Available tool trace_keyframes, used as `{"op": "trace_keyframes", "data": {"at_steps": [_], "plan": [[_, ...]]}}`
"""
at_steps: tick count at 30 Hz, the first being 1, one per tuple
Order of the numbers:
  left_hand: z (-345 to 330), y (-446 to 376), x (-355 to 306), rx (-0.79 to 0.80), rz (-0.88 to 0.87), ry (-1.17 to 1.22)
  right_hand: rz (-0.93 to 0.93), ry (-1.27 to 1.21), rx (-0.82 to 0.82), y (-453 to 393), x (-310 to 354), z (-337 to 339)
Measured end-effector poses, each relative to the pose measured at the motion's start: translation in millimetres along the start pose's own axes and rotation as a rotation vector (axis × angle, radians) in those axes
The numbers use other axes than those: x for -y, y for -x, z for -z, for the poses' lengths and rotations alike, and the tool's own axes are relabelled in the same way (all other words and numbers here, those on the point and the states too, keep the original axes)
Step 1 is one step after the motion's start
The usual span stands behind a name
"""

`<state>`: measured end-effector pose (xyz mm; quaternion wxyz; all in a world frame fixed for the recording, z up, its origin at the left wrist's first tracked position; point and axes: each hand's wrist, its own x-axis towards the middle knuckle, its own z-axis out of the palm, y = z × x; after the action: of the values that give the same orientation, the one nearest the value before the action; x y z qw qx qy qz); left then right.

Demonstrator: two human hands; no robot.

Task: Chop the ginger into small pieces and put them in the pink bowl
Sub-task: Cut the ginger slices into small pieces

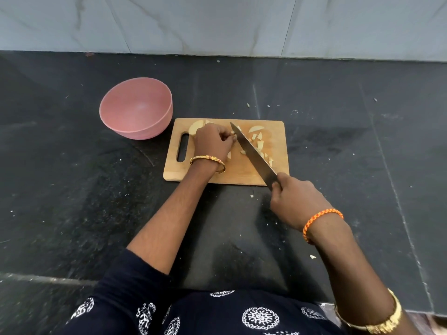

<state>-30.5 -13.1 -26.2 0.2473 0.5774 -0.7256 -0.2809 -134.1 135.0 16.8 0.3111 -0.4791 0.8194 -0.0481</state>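
A wooden cutting board [278, 131] lies on the dark counter. My left hand [212, 141] is curled over a piece of ginger at the board's middle, pinching it beside the blade. My right hand [295, 201] grips the handle of a long knife [254, 155], whose blade slants across the board with its tip by my left fingers. Several cut ginger pieces [260, 143] lie to the right of the blade. A larger ginger chunk [194, 126] sits at the board's far left corner. The pink bowl [135, 107] stands to the left of the board, with nothing in it.
The black stone counter [350, 141] carries a few scattered ginger bits [248, 105] behind and in front of the board. A grey marble wall [217, 22] rises at the back. The counter's front edge is close to my body.
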Motion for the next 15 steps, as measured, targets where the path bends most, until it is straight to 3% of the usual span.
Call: {"op": "trace_keyframes", "data": {"at_steps": [4,9,15], "plan": [[1.8,-0.8,1.1,0.072,0.013,-0.018,0.014,-0.036,-0.058,5.9,-9.9,3.2],[0.8,3.4,5.4,0.033,0.015,0.005,0.058,-0.118,-0.101,1.8,-6.5,-2.6],[-2.4,3.5,7.3,-0.002,0.007,-0.016,0.055,-0.048,-0.118,-2.7,0.5,-8.3]]}}
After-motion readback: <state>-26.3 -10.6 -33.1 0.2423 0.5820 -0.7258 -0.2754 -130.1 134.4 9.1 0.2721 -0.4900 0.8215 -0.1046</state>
